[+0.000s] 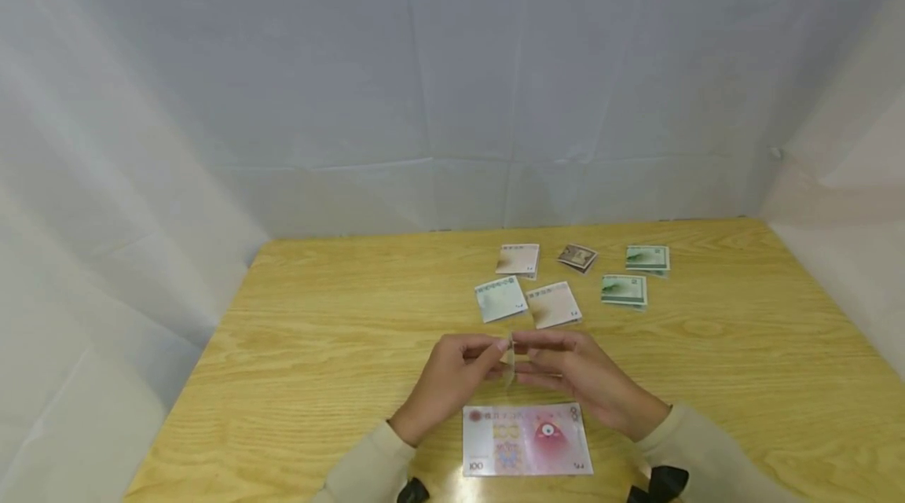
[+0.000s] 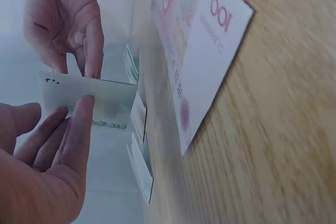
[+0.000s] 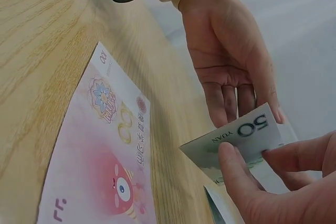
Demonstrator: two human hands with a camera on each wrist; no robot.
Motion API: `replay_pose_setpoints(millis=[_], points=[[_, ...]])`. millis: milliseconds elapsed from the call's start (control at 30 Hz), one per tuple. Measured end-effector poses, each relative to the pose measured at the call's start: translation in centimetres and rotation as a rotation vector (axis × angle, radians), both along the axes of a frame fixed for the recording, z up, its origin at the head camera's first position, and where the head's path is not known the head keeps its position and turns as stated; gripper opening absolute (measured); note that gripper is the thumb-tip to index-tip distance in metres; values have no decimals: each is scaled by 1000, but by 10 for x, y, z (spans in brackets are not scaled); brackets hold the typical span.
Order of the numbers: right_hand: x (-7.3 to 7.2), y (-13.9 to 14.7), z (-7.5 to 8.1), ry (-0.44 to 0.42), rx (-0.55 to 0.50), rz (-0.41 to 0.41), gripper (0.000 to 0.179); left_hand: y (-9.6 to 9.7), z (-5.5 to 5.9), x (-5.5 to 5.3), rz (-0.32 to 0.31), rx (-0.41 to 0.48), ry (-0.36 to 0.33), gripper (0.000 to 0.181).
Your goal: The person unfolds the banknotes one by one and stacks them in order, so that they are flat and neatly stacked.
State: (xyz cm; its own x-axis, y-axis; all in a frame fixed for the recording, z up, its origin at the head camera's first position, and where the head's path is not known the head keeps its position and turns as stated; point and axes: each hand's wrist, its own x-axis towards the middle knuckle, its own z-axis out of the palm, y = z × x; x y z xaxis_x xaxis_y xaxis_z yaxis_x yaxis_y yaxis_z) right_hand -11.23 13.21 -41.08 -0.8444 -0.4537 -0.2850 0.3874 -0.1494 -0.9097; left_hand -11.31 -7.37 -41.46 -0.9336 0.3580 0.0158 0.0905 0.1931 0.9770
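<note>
1. Your left grip (image 1: 448, 377) pinches a folded note (image 3: 244, 132) from its own side, with fingertips resting against that face.
2. Your right grip (image 1: 587, 377) pinches the same note from the opposite side, so it stands on edge between your two hands, raised over the tabletop (image 1: 318, 330). The face towards your right grip reads "50" and "YUAN".
3. Nearer to you than both grips, a pink 100 note (image 1: 495, 444) lies flat and unfolded.
4. Just beyond your grips lie a pale green note (image 1: 500, 300) and, right beside it, a pinkish note (image 1: 551, 305), both folded.
5. Farther out, past the pale green one, you have another folded pinkish piece (image 1: 518, 259).
6. Beyond your right grip there is a small brown note (image 1: 577, 256), folded, and farther to its right two folded green notes, one nearer (image 1: 624, 290) and one farther (image 1: 646, 258).
7. Your cream sleeves (image 1: 371, 464) reach your wrists behind the grips, and white sheeting (image 1: 459, 78) hangs past the tabletop's far edge.
</note>
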Motion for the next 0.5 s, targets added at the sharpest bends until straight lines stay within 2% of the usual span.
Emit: replay_pose_setpoints(millis=[100,233,500], points=[[1,-1,2,19,2,17,40,0,0,-1,28,81,-67,28],[2,-2,3,47,3,41,39,0,0,-1,45,153,-106,27],[4,-3,6,23,11,19,41,-3,2,2,36,203,-163,24]])
